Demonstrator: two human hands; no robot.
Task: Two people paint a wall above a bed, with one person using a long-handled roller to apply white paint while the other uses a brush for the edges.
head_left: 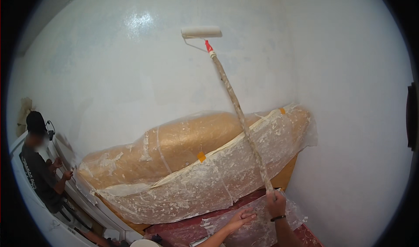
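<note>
My right hand (276, 204), with a dark band at the wrist, is wrapped round the lower end of a long wooden pole (238, 107). At the pole's top, a paint roller (201, 31) with a red handle (208, 46) is against the white wall (166, 72), its sleeve lying level. My left hand (241, 219) is off the pole, to the left of my right hand. Its fingers are loosely stretched, palm turned partly up, and nothing shows in it. Behind the pole, a long gold-brown piece of furniture (192, 135) lies under clear plastic sheeting (183, 194) spattered with pale paint.
Orange tape pieces (201, 156) stick to the sheeting. Below it shows a dark red surface (183, 229), partly under plastic. A white round container (146, 243) is cut off by the lower edge. At the left, another person (43, 172) in dark clothes stands by a white frame.
</note>
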